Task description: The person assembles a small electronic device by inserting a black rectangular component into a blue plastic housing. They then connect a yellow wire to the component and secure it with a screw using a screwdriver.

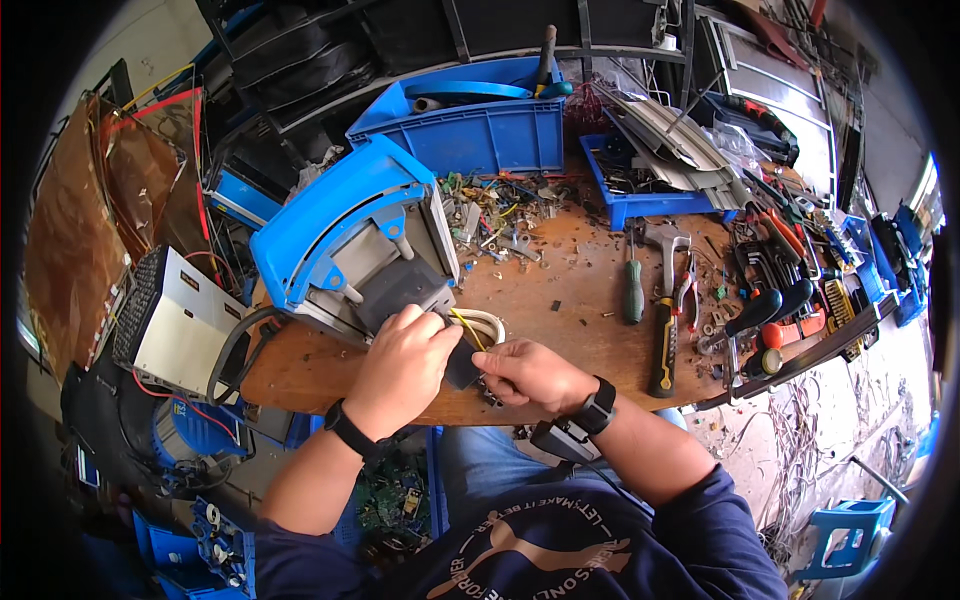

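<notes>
Small black part (462, 366) at near edge of wooden workbench (580, 290), pinched between 2 hands. Left hand (402, 366) curled, fingers closed over part's top. Right hand (535, 375) grips its lower end. Blue-grey device housing (350, 235) just behind. Green-handled screwdriver (633, 290), hammer (665, 320) lie right, apart.

Right of the hands, a green-handled screwdriver (633, 290) and a yellow-and-black hammer (664, 335) lie on the wooden surface (580, 330). Beyond them sits a big blue crate (470, 135), with loose scrap parts (500, 205) scattered before it. Far left, a perforated metal box (170, 320).
</notes>
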The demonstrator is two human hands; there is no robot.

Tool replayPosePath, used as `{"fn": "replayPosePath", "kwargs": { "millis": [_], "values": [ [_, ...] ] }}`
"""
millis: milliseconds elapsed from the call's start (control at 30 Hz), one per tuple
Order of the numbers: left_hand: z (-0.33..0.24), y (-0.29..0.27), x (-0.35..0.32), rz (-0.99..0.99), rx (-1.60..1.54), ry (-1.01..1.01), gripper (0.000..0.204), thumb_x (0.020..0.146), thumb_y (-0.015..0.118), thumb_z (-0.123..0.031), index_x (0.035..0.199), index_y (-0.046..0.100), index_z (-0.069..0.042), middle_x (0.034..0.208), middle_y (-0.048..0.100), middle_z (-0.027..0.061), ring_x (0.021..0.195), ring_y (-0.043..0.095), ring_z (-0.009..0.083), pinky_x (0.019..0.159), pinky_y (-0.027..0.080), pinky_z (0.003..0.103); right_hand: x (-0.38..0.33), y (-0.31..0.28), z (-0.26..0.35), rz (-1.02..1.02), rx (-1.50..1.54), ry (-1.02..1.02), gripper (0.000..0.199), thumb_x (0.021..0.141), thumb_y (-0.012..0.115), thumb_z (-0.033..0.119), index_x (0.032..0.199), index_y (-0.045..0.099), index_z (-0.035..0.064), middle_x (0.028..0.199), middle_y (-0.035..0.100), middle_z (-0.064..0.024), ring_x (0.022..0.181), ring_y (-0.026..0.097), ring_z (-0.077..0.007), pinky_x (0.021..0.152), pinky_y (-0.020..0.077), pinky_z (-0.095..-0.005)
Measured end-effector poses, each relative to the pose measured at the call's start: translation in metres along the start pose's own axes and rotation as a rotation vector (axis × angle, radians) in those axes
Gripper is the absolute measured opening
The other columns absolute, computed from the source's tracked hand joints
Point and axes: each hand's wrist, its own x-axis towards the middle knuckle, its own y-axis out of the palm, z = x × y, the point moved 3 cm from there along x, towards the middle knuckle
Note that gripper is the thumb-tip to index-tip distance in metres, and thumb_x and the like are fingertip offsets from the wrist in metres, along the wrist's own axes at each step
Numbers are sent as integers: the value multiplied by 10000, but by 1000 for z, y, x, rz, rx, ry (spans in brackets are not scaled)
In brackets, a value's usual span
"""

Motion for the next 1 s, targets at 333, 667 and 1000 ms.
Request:
{"fn": "replayPosePath", "kwargs": {
  "millis": [333, 667, 1000],
  "values": [
    [5, 28, 8, 128, 19, -4, 129, 753, 620, -60, 872, 663, -36, 717, 619, 120, 759, 591, 322, 736, 480, 425, -21, 41, 25, -548, -1803, -500, 271, 865, 609, 274, 697, 629, 62, 682, 662, -114, 644, 669, -290, 589, 529, -401],
    [3, 35, -2, 21, -301, -287, 151, 771, 641, -63, 901, 677, 3, 842, 671, 210, 779, 651, 373, 699, 521, 434, -21, 2, -12, -198, -50, 79, 436, 955, 565, 430, 884, 643, 7, 644, 532, -19, 546, 492, -120, 489, 381, -261],
    [3, 42, -6, -8, -220, -231, 148, 765, 656, -71, 905, 650, -21, 795, 666, 181, 775, 634, 367, 731, 495, 445, -12, 7, -44, -44, 657, 109, 354, 928, 616, 410, 823, 586, 73, 648, 464, 35, 527, 408, -96, 479, 330, -240]
  ]
}}
